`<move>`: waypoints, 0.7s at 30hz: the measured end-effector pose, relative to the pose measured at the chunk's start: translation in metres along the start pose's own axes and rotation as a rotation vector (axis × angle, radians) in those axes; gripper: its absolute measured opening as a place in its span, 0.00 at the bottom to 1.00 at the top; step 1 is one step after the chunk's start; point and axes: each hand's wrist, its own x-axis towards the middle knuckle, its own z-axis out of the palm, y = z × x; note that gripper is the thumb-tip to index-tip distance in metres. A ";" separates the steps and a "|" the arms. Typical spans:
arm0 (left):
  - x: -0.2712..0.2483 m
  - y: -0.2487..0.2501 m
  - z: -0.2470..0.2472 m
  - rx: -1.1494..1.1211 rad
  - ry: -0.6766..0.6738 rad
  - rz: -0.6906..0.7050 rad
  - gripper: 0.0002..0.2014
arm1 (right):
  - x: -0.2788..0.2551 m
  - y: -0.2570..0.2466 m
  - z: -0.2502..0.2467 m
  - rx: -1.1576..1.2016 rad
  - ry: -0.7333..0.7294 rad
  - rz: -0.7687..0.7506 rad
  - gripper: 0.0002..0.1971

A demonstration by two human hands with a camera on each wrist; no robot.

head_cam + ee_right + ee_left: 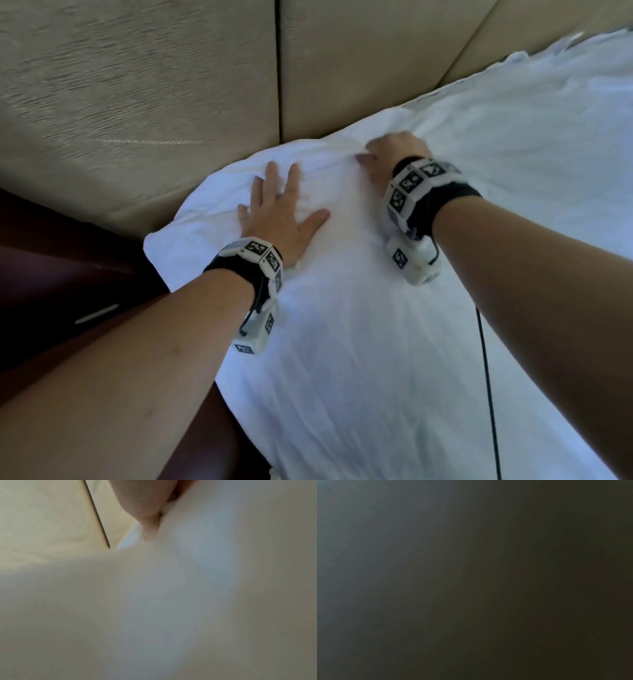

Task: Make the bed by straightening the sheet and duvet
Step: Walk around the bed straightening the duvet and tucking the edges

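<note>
A puffy white duvet (376, 325) covers the bed up to the headboard, and its rounded corner lies at the left. My left hand (281, 209) lies flat on it near that corner, fingers spread and straight, pressing down. My right hand (394, 150) is further up at the duvet's top edge, with its fingers curled into a fold of the fabric. In the right wrist view a thumb (144, 503) presses against the bunched white duvet (171, 601). The left wrist view is dark and shows nothing.
A beige padded headboard (171, 85) with a vertical seam stands right behind the duvet's edge and also appears as the headboard (42, 520). Dark wooden furniture (51, 267) sits left of the bed. A black cable (486, 377) hangs under my right forearm.
</note>
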 end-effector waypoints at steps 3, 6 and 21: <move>0.010 0.010 -0.009 -0.017 0.052 -0.005 0.41 | 0.009 0.003 -0.021 0.080 0.120 -0.011 0.20; 0.016 0.015 -0.008 -0.033 0.025 -0.061 0.40 | -0.005 0.017 0.000 0.149 0.004 -0.004 0.31; 0.018 -0.013 -0.012 0.023 0.214 -0.143 0.39 | -0.013 0.026 0.041 0.078 -0.068 -0.037 0.45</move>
